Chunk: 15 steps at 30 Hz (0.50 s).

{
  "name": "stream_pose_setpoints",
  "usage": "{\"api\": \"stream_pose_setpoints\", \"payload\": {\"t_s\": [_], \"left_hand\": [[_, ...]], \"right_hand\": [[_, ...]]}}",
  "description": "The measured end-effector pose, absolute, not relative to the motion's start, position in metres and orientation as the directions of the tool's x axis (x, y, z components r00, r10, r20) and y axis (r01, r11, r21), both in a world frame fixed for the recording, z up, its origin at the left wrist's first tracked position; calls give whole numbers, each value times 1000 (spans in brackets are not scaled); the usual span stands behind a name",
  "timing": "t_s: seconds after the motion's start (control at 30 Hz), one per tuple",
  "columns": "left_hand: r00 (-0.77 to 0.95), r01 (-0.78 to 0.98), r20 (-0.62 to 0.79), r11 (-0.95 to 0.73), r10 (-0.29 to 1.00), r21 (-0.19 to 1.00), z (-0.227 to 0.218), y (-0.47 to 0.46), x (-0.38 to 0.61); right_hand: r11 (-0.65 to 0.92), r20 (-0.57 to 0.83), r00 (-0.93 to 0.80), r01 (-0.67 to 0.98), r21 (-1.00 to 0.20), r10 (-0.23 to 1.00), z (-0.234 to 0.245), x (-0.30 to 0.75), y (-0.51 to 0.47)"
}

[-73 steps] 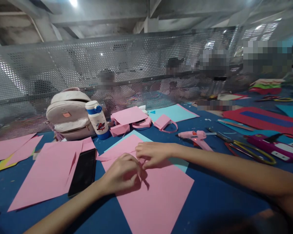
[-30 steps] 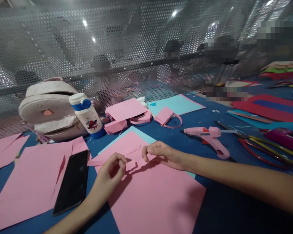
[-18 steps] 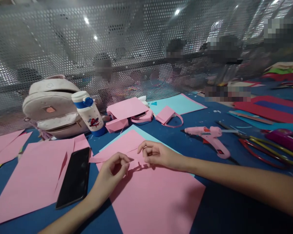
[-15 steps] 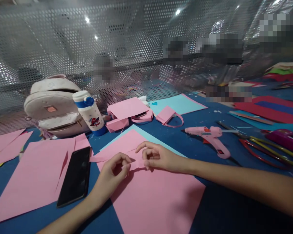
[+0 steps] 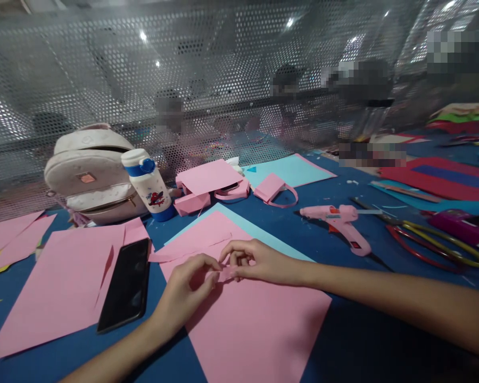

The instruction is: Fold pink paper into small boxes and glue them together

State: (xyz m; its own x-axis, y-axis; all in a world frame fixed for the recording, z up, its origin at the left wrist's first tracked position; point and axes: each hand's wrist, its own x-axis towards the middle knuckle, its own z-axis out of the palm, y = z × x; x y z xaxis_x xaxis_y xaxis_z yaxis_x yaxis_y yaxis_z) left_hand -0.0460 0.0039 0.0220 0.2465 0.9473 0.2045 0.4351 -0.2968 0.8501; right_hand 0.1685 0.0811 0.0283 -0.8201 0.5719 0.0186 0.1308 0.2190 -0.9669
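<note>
Between the fingertips of both hands is a small pink paper piece [image 5: 225, 274]. My left hand [image 5: 189, 290] pinches its left end with thumb and fingers, and my right hand [image 5: 259, 260] grips the right end, fingers curled. Both hands are just above a large pink paper sheet [image 5: 259, 324], which lies at an angle over a light blue sheet [image 5: 239, 223]. A narrow pink paper strip [image 5: 191, 249] rests on the sheet beyond my left hand. How the small piece is folded is partly hidden by my fingers.
Left are a black phone [image 5: 125, 284], pink sheets [image 5: 59, 287], a white backpack [image 5: 91, 175] and a bottle [image 5: 149, 186]. Behind stand a small pink paper bag [image 5: 271, 189] and folded pink pieces [image 5: 207, 181]. Right lie a pink glue gun [image 5: 339, 221] and scissors [image 5: 435, 247].
My right hand's index finger has come down toward the left fingertips, and the hands are closer together around the small paper piece. The view has shifted slightly.
</note>
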Motion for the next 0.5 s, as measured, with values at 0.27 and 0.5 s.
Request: {"api": "stream_pose_setpoints", "payload": {"t_s": [0.27, 0.5], "left_hand": [[234, 462, 246, -330, 941, 823, 18, 3, -47], [195, 486, 244, -310, 950, 817, 22, 6, -43]], "right_hand": [[305, 42, -810, 172, -937, 585, 33, 167, 78], [338, 77, -801, 161, -927, 594, 27, 166, 78]]}}
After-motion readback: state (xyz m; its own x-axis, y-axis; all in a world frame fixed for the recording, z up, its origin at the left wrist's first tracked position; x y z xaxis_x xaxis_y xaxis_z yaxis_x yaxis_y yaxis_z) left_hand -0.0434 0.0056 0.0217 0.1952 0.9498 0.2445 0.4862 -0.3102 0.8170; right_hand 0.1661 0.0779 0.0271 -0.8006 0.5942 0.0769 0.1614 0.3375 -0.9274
